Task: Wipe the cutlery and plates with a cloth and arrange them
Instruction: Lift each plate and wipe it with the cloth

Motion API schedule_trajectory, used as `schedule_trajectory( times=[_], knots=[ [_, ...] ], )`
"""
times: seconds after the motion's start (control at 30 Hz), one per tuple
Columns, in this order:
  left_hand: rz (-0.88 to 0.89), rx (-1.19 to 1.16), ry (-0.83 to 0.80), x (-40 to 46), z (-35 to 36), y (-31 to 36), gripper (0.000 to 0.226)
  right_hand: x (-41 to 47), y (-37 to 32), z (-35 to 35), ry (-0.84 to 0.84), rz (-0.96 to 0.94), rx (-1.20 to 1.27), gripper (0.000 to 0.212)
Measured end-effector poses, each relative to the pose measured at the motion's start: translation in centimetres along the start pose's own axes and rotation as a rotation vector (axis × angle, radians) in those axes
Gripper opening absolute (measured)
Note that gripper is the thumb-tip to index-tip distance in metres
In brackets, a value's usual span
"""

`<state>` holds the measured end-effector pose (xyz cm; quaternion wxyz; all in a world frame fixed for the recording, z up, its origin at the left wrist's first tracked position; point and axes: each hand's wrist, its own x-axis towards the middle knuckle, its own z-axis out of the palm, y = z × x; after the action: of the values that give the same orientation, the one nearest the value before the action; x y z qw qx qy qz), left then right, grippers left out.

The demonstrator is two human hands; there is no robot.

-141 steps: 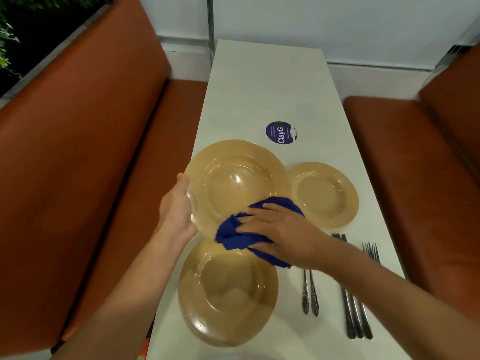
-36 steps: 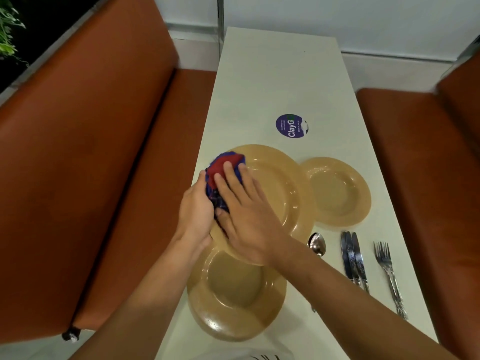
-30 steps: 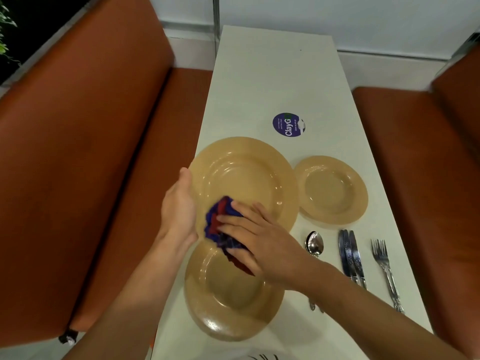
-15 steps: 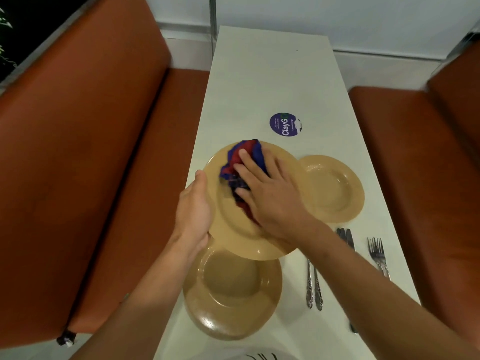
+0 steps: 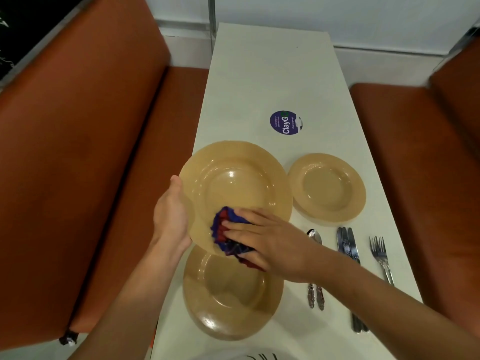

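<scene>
My left hand point(image 5: 170, 219) holds a large tan plate point(image 5: 236, 185) by its left rim, lifted and tilted over the table. With straight fingers, my right hand point(image 5: 270, 242) presses a blue and red cloth point(image 5: 224, 231) against the plate's near rim. A second large tan plate point(image 5: 231, 297) lies flat on the table below it. To the right sits a smaller tan plate point(image 5: 328, 189). Spoons point(image 5: 315, 289), knives point(image 5: 348, 245) and forks point(image 5: 380, 255) lie side by side at the right; my right forearm hides part of them.
The long white table point(image 5: 270, 74) carries a round purple sticker point(image 5: 285, 122) beyond the plates. Orange padded benches point(image 5: 78, 152) flank it on both sides. A white wall closes the far end.
My right hand has slid the cloth from the plate's far rim back to its near rim. The plate has tipped up to face me more. Earlier the cloth also wiped the left rim.
</scene>
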<state>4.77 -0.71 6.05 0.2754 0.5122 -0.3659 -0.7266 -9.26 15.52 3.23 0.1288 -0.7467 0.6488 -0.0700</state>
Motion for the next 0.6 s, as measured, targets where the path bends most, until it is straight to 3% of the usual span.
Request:
schedule_trajectory(
  times=[0.1,0.23,0.43,0.6],
  knots=[
    [0.025,0.054,-0.018,-0.3,-0.2,-0.1,0.037,-1.5,2.4,-1.0,0.021,0.062,-0.178,0.056],
    [0.029,0.087,-0.044,-0.9,0.3,-0.3,0.040,-0.6,4.8,-2.0,0.091,0.324,-0.371,0.062],
    [0.009,0.114,-0.068,-1.1,1.7,-0.5,0.043,5.3,4.1,-2.2,0.319,0.705,-0.175,0.064],
    [-0.045,0.028,-0.042,-0.3,2.0,-0.5,0.039,8.0,-0.2,0.0,0.315,0.514,-0.018,0.066]
  ],
)
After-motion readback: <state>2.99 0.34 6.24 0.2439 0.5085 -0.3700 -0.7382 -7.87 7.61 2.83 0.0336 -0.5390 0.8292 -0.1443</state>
